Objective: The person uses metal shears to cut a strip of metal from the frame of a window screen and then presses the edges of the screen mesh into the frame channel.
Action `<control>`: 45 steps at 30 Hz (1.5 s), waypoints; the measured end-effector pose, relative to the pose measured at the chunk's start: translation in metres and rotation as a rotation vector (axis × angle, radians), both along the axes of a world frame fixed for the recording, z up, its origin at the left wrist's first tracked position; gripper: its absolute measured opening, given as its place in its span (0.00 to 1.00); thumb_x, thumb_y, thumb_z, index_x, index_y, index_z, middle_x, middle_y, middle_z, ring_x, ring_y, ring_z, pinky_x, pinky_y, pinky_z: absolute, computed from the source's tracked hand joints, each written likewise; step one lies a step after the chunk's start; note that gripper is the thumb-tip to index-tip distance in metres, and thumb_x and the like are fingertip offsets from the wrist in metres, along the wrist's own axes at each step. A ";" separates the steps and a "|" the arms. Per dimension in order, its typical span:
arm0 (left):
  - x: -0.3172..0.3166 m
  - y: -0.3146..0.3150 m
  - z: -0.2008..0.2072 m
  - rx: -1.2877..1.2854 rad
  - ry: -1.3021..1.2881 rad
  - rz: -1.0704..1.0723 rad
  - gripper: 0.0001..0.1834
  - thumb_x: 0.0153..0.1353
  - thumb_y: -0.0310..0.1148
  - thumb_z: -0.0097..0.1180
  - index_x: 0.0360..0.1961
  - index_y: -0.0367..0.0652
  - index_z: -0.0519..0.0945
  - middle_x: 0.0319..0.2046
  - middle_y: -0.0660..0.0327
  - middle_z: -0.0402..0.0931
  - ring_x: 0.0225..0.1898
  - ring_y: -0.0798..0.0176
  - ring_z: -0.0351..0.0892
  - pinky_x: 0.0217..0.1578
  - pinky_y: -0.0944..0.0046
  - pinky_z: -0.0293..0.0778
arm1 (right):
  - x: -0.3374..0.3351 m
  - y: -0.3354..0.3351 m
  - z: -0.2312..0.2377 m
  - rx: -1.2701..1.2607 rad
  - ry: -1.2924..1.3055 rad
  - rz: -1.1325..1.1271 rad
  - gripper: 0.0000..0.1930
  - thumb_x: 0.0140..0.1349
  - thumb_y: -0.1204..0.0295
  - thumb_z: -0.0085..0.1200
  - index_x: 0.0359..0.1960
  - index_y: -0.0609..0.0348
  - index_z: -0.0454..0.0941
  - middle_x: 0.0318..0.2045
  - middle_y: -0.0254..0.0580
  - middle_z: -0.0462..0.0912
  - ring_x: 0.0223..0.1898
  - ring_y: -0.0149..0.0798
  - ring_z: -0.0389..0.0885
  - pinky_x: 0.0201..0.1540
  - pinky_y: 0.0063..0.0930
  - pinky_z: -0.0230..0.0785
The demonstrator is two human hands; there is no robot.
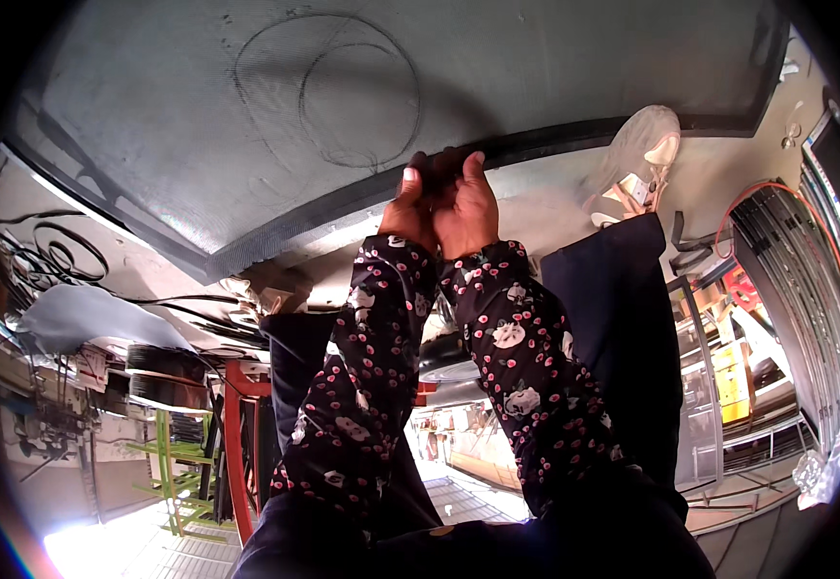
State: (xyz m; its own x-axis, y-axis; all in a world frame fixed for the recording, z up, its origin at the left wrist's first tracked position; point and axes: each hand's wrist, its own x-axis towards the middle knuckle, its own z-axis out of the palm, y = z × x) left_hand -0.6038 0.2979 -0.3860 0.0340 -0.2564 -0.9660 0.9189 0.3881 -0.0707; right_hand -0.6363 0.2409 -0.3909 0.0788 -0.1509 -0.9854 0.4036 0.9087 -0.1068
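A large grey mesh screen with a dark border fills the far part of the view. Side by side at the middle of its near edge are my left hand and my right hand. Both palms face upward, with the thumbs pointing away from me. The fingers of both hands are bent round the dark border and lie partly in shadow, so their tips are hard to see. Thin dark rings show on the mesh just beyond my hands. Both my arms wear dark flowered sleeves.
My shoe is right of my hands, near the screen's edge. Black cords lie coiled at left beside a grey cloth. A red metal leg stands lower left. Long dark strips and an orange cable are at right.
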 end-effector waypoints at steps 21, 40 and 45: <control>-0.028 -0.046 0.002 0.298 -0.050 0.167 0.27 0.56 0.39 0.53 0.53 0.35 0.63 0.54 0.59 0.62 0.58 0.65 0.55 0.60 0.66 0.51 | -0.033 -0.061 0.020 0.048 0.194 0.201 0.20 0.57 0.55 0.49 0.41 0.56 0.63 0.40 0.45 0.74 0.44 0.40 0.71 0.46 0.32 0.61; -0.043 -0.057 -0.021 -0.007 -0.131 -0.010 0.29 0.57 0.43 0.51 0.55 0.39 0.61 0.50 0.58 0.64 0.55 0.60 0.58 0.60 0.61 0.50 | -0.036 -0.087 -0.001 0.109 0.015 -0.001 0.19 0.54 0.55 0.52 0.39 0.57 0.68 0.38 0.37 0.74 0.43 0.38 0.70 0.49 0.34 0.60; -0.038 -0.074 -0.010 -0.003 -0.100 -0.038 0.30 0.58 0.43 0.48 0.59 0.48 0.55 0.54 0.57 0.61 0.57 0.58 0.57 0.60 0.57 0.49 | -0.031 -0.088 0.005 -0.021 0.006 0.064 0.19 0.57 0.55 0.49 0.40 0.60 0.68 0.38 0.39 0.75 0.41 0.37 0.71 0.50 0.34 0.61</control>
